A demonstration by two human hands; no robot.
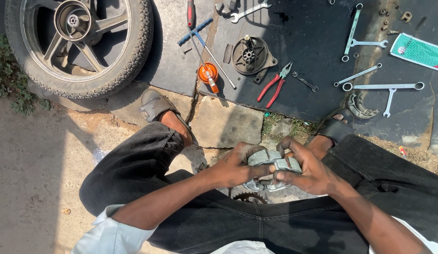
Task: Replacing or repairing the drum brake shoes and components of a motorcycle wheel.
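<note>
Both my hands meet between my knees on a pair of grey curved brake shoes (271,159). My left hand (240,167) grips their left side with the thumb on top. My right hand (307,168) holds the right side, fingers curled over the upper edge. Under the hands lies a silvery metal hub part (265,186) with a toothed sprocket (249,197) on the ground beside it.
A motorcycle wheel (80,42) lies at top left. On the dark slab ahead are a brake drum plate (251,55), red pliers (274,85), an orange oil can (208,75), a T-handle wrench (204,42), several spanners (382,86), another brake shoe (359,107) and a green packet (419,51).
</note>
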